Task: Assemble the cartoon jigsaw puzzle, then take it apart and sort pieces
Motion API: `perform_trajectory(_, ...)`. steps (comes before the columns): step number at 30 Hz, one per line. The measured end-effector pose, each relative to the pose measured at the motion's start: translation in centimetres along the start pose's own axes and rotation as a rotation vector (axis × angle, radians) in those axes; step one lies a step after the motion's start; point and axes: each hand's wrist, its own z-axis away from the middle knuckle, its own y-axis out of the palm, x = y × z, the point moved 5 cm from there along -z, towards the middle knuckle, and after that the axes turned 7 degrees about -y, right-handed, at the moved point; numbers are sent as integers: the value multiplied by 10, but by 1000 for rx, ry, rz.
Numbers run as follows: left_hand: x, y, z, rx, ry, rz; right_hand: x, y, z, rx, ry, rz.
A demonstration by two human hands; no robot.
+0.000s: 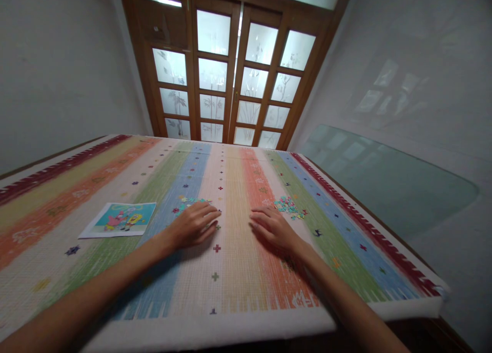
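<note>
My left hand rests low over the striped tablecloth, its fingers loosely stretched and slightly apart, with nothing seen in them. Just behind it lies a pile of small jigsaw puzzle pieces, mostly teal with some pink, partly hidden by the hand. Facing it across a gap, my right hand also has its fingers extended and holds nothing visible. A second pile of jigsaw puzzle pieces is spread beyond that hand, to the right. To the left of my left hand a printed cartoon picture lies flat on white paper.
The tablecloth has coloured stripes and printed motifs, and its near edge hangs white toward me. A wooden door with frosted panes stands behind the table. Pale walls rise on both sides; a greenish panel is at the right wall.
</note>
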Motion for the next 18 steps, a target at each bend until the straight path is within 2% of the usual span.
perform_trajectory(4,65,-18,3,0,-304,14,-2,7,-12,-17,2,-25)
perform_trajectory(7,93,-19,13,90,-356,61,-4,15,-23,-28,-2,-40)
perform_trajectory(12,107,-7,36,194,-383,128,-6,25,-33,-62,-10,-29)
perform_trajectory(18,105,4,48,185,-469,85,-6,31,-23,-86,18,18)
